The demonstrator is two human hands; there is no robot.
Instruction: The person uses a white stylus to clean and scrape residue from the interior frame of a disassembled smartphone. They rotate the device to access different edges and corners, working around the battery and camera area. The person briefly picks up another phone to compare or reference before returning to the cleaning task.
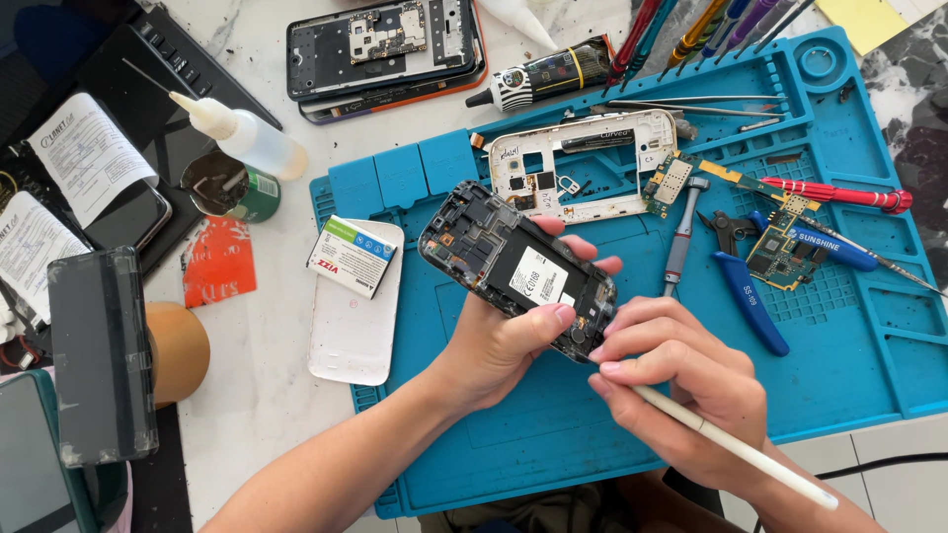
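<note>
My left hand (pixel 499 345) grips an opened black phone body (pixel 513 266), held tilted above the blue repair mat (pixel 869 345), its bare inner frame and a white label facing up. My right hand (pixel 681 380) holds a slim white stick tool (pixel 736 446) like a pen. Its tip is hidden behind my fingers at the phone's lower right corner. The two hands touch there.
On the mat lie a white phone frame (pixel 583 163), circuit boards (pixel 785 252), a small screwdriver (pixel 681 242), blue cutters (pixel 746 286) and a red screwdriver (pixel 839 192). A white back cover (pixel 355 326) with a battery (pixel 351 257), a glue tube (pixel 548 74), a dropper bottle (pixel 247 133) and another opened phone (pixel 385 54) surround it.
</note>
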